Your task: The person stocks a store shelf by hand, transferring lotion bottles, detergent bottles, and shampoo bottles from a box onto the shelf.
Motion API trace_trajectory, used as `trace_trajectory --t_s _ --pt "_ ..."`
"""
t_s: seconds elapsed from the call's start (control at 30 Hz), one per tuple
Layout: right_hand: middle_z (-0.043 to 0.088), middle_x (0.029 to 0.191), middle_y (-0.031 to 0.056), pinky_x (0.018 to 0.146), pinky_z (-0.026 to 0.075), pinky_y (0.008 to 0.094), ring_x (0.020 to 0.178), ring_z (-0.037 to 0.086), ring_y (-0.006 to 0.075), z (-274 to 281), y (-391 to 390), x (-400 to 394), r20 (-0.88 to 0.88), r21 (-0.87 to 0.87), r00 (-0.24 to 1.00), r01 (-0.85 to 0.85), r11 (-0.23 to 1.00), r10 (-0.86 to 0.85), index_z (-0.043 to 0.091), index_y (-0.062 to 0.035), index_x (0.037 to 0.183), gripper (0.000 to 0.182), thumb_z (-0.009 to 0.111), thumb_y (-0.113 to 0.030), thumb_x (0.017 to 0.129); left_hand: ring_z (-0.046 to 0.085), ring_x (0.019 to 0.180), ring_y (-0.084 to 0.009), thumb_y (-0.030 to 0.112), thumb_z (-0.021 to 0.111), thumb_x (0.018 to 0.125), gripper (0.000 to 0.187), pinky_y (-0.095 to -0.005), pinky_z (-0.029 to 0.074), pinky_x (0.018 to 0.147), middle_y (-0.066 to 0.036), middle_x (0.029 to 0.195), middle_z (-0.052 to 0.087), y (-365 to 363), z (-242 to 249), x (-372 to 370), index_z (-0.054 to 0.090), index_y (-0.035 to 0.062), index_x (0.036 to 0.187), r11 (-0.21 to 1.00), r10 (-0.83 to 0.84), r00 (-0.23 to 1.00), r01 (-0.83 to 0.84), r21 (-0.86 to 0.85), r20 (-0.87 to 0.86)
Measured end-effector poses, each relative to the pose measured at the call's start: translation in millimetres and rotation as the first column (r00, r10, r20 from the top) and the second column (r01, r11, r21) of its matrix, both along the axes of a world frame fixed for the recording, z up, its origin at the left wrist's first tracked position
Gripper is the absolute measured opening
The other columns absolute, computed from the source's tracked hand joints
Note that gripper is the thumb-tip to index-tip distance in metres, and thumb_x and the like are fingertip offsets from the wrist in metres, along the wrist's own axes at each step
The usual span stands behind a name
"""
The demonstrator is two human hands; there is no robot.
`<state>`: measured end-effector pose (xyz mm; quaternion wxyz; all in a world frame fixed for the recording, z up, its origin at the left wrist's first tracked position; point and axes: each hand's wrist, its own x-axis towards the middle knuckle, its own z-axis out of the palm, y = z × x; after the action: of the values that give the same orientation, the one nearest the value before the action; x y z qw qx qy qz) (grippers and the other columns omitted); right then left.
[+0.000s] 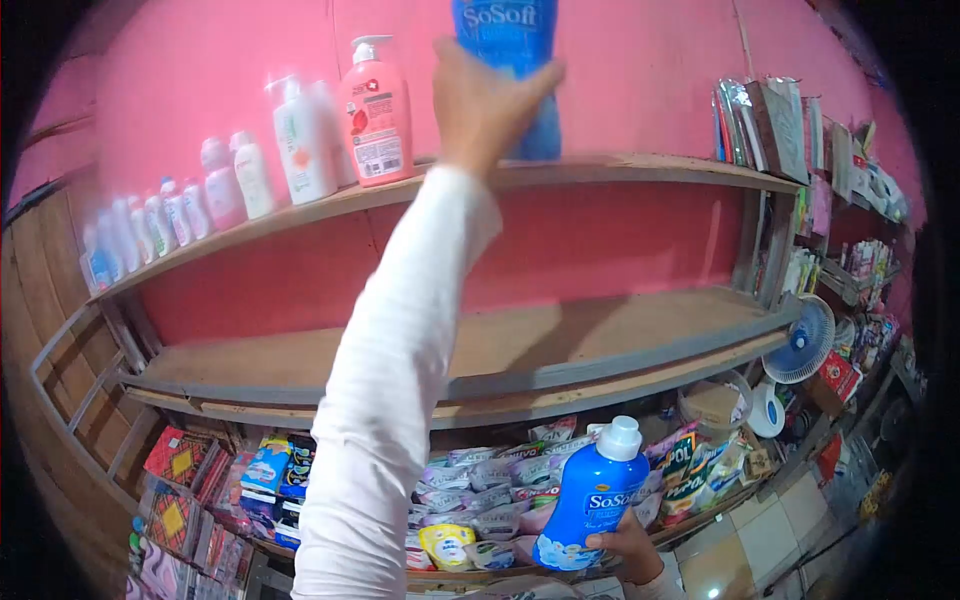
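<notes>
My left hand [485, 100], in a long white sleeve, is raised to the top wooden shelf [640, 172] and grips a blue SoSoft bottle [515, 45] that stands on or just above the board; the bottle's top is cut off by the frame. Low down at the right, my right hand [628, 548] holds a second blue SoSoft bottle [590, 495] with a white cap, tilted slightly, in front of the packets below.
A pink pump bottle [376, 115], a white pump bottle [300, 140] and several smaller bottles line the top shelf to the left. The middle shelf [560, 350] is bare wood. Sachet packets [480, 490] fill the bottom shelf. A small fan [805, 340] stands at right.
</notes>
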<state>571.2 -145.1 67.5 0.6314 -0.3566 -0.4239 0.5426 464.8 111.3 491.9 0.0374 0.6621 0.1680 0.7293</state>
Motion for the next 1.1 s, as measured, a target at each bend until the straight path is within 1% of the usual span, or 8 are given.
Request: trace_trajectory --t_s 0.07,0.23,0.3,0.7,0.8,0.9,1.0,1.1 --pt "0.062 0.121 0.0107 0.093 0.054 0.0388 0.108 0.064 0.0234 -0.3 5.0 27.7 -0.056 -0.053 0.996 -0.079 0.995 0.076 0.042 -0.0005 0.138 0.083 0.082 -0.007 0.065 0.067 0.087 -0.0387 0.042 0.088 0.058 0.085 -0.0454 0.055 0.076 -0.026 0.096 0.065 32.8 21.8 20.2 0.045 -0.0104 0.108 0.991 0.136 0.991 -0.136 -0.004 0.001" --pt "0.062 0.121 0.0127 0.092 0.055 0.0391 0.106 0.065 0.0256 16.4 8.6 67.8 -0.11 -0.046 0.994 -0.033 0.998 0.028 0.04 0.0005 0.138 0.084 0.082 -0.007 0.066 0.067 0.095 -0.0404 0.04 0.09 0.058 0.088 -0.045 0.055 0.082 -0.028 0.102 0.065 94.3 30.5 45.0 0.042 -0.0114 0.112 0.933 0.347 0.937 -0.35 -0.08 -0.049" --pt "0.063 0.122 0.0112 0.098 0.05 0.04 0.11 0.063 0.023 17.3 13.8 85.6 -0.16 -0.026 0.985 -0.075 0.997 0.07 0.044 -0.0023 0.137 0.083 0.085 -0.005 0.066 0.066 0.096 -0.0403 0.037 0.091 0.058 0.089 -0.0449 0.055 0.083 -0.028 0.102 0.064 112.9 25.2 47.0 0.042 -0.0116 0.113 0.93 0.331 0.941 -0.338 -0.148 -0.069" --pt "0.065 0.118 0.0108 0.094 0.053 0.0383 0.108 0.064 0.0216 -5.0 52.7 124.2 -0.079 0.069 0.986 -0.139 0.988 0.144 0.047 -0.0022 0.135 0.084 0.089 -0.006 0.062 0.061 0.112 -0.039 0.037 0.093 0.057 0.102 -0.0442 0.055 0.091 -0.031 0.125 0.055 143.5 23.4 33.9 0.035 -0.0126 0.125 0.816 0.388 0.907 -0.422 -0.395 -0.166" --pt "0.065 0.118 0.0106 0.094 0.053 0.0387 0.107 0.064 0.0216 3.8 53.5 119.4 -0.069 0.085 0.985 -0.151 0.985 0.157 0.047 -0.0024 0.134 0.085 0.089 -0.006 0.061 0.065 0.106 -0.0362 0.054 0.091 0.057 0.111 -0.0412 0.056 0.088 -0.031 0.12 0.058 140.2 22.2 30.5 0.038 -0.0169 0.124 0.76 0.461 0.858 -0.514 -0.398 -0.228" --pt "0.065 0.118 0.0105 0.094 0.053 0.0389 0.107 0.064 0.0214 -4.1 59.8 117.3 -0.084 0.081 0.97 -0.223 0.971 0.23 0.048 -0.0026 0.134 0.083 0.088 -0.005 0.062 0.065 0.105 -0.0361 0.052 0.089 0.06 0.105 -0.0428 0.055 0.087 -0.027 0.116 0.059 135.3 14.9 29.1 0.04 -0.0128 0.126 0.746 0.524 0.821 -0.57 -0.344 -0.225" --pt "0.065 0.119 0.0103 0.095 0.052 0.0393 0.108 0.064 0.0213 -1.6 55.7 107.2 -0.087 0.028 0.976 -0.197 0.98 0.198 0.048 -0.0027 0.134 0.082 0.089 -0.006 0.063 0.06 0.111 -0.0354 0.048 0.087 0.064 0.101 -0.0457 0.053 0.087 -0.025 0.117 0.057 91.2 -10.7 32.2 0.039 -0.009 0.132 0.709 0.699 0.697 -0.705 0.027 -0.161" --pt "0.065 0.119 0.0103 0.096 0.052 0.0398 0.109 0.063 0.0215 -3.7 58.3 98.7 -0.108 0.055 0.962 -0.245 0.968 0.249 0.048 -0.003 0.135 0.083 0.09 -0.008 0.064 0.052 0.118 -0.0369 0.045 0.087 0.065 0.097 -0.0474 0.051 0.089 -0.025 0.12 0.053 59.3 -18.1 13.2 0.039 -0.0053 0.133 0.381 0.914 0.393 -0.917 0.122 0.1"
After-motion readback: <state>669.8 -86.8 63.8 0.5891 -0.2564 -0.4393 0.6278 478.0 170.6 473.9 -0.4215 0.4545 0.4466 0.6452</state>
